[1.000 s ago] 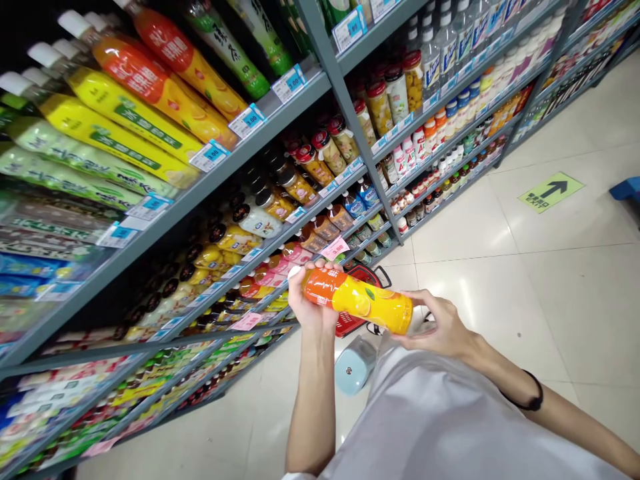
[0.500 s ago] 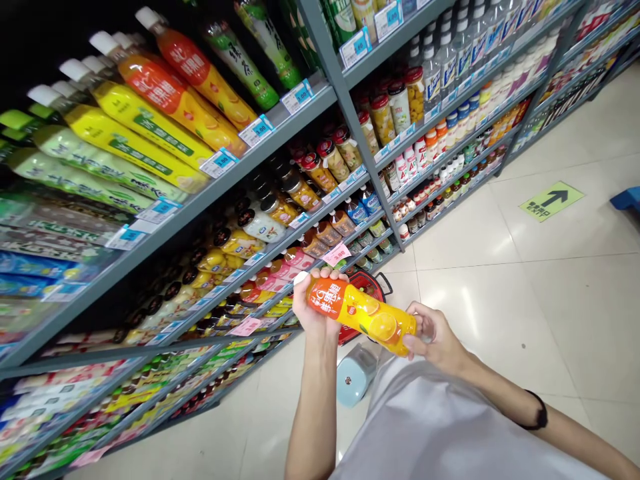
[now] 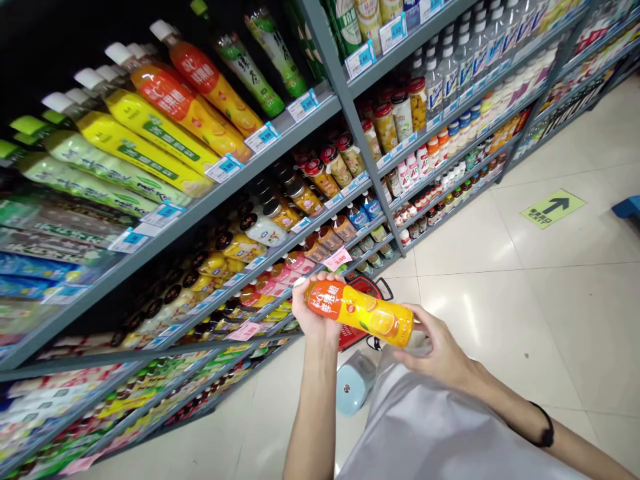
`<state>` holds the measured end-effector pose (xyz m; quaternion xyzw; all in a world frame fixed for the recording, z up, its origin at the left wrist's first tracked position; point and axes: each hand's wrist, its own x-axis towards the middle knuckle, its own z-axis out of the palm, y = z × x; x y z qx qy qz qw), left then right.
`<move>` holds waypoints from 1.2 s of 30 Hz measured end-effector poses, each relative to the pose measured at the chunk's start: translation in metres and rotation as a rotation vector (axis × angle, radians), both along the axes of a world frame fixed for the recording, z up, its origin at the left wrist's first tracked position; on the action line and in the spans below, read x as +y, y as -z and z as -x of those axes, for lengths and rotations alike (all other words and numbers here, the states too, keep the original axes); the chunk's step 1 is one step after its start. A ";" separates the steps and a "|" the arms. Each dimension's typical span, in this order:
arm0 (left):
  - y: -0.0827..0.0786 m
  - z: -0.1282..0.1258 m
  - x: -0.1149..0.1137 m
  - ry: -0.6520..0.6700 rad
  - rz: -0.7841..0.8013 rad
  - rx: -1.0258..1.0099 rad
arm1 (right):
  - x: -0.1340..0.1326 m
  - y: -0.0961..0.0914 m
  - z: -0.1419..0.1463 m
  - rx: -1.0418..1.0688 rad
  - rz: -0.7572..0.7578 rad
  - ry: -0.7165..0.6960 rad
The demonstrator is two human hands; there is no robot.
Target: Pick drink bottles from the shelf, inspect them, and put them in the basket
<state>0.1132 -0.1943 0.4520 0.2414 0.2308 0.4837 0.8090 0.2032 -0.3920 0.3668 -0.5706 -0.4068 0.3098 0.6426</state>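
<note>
An orange drink bottle [image 3: 367, 312] with a red and yellow label lies tilted across both hands in front of my body, its white cap to the left. My left hand [image 3: 316, 313] is closed around the neck and upper end, fingers over the far side. At the base, my right hand [image 3: 440, 350] cups the bottle loosely, its fingers behind the end and the thumb along the lower edge. The contact of the right fingertips is partly hidden.
Shelves [image 3: 295, 127] of drinks fill the left and top, with matching orange bottles [image 3: 170, 100] on an upper shelf. A red basket [image 3: 350, 333] and a light-blue box-like object [image 3: 356, 383] are below. A green arrow sign [image 3: 553, 207] marks the tiled floor.
The bottle has turned slightly about its length and its base has shifted a little left and up. My right hand's grip has loosened and its fingers have moved around the base.
</note>
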 end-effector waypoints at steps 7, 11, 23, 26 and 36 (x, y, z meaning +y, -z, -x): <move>0.006 0.000 0.006 0.020 -0.015 0.023 | 0.004 0.009 -0.012 -0.454 -0.231 0.133; 0.006 0.001 0.007 0.071 -0.051 0.040 | 0.005 0.005 -0.012 -0.396 -0.204 0.172; 0.004 0.011 0.010 0.101 -0.089 0.029 | 0.013 0.006 0.004 0.361 -0.049 -0.029; 0.005 0.013 0.010 0.092 -0.080 0.021 | 0.019 0.009 0.007 0.558 -0.062 -0.097; 0.012 0.023 0.023 0.114 -0.009 0.015 | 0.039 0.008 0.015 0.820 0.051 -0.258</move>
